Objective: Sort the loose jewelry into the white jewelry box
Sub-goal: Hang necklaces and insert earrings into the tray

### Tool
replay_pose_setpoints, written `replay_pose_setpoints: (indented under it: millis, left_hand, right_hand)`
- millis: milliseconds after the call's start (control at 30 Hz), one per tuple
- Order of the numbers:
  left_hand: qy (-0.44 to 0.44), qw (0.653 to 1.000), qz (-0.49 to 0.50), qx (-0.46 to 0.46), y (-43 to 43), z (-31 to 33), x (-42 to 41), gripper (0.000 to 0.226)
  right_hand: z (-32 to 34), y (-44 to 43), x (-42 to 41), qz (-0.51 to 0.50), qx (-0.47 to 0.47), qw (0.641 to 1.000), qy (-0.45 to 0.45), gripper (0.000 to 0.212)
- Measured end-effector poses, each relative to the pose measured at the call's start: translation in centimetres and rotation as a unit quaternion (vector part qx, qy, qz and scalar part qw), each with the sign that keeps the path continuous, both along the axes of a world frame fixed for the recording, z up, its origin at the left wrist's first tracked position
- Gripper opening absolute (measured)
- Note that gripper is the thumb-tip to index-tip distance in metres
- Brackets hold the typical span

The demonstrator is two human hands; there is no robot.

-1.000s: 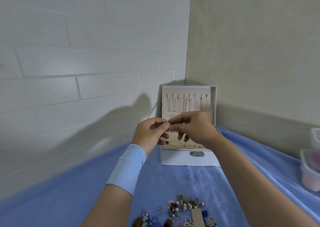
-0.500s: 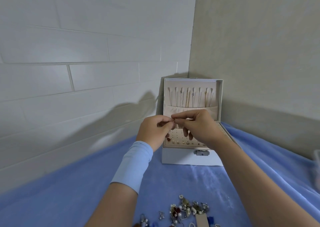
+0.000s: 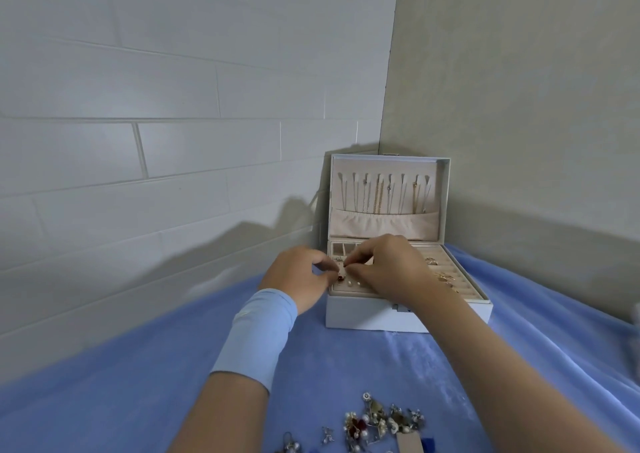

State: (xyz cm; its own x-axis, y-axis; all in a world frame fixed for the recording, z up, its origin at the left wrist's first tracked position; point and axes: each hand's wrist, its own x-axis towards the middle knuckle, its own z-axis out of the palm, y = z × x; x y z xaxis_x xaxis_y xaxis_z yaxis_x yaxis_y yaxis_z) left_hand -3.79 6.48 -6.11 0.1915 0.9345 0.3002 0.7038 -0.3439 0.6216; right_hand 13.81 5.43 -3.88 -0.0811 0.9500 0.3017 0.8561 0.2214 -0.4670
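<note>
The white jewelry box (image 3: 363,316) stands open in the wall corner, with chains hanging inside its raised lid (image 3: 386,193). Both hands hover over the left front of its beige tray. My left hand (image 3: 299,279) and my right hand (image 3: 388,267) pinch a small earring with a red stone (image 3: 340,276) between their fingertips, just above the stud holes. A few pearl studs (image 3: 354,283) sit in the tray beside it. Gold rings (image 3: 445,276) lie in the slots on the right. A pile of loose jewelry (image 3: 374,425) lies on the blue cloth near the bottom edge.
A blue cloth (image 3: 138,383) covers the table. A white brick wall stands at the left and a beige wall at the right, meeting behind the box. A blurred pale object (image 3: 635,317) shows at the right edge.
Both hands have lowered from in front of the lid to the tray's left front, carrying the small earring. The camera has moved closer and tilted.
</note>
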Motion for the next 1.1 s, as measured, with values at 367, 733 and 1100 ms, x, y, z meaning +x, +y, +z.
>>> replay_pose_setpoints:
  millis: [367,733,1100]
  left_hand:
    - [-0.044,0.999,0.004,-0.021,0.2,-0.6,-0.1,0.011]
    - [-0.029,0.999,-0.019,-0.01,-0.1,-0.6,-0.1,0.014]
    - [-0.001,1.0,-0.012,0.009,-2.7,1.6,-0.7,0.012]
  right_hand:
    - [0.6,0.5,-1.2,0.015,0.02,0.996,-0.091,0.008]
    - [0.8,1.3,-0.1,0.04,-0.039,0.997,-0.055,0.014]
    - [2.6,-3.6,0.0,0.113,-0.022,0.993,-0.002,0.014]
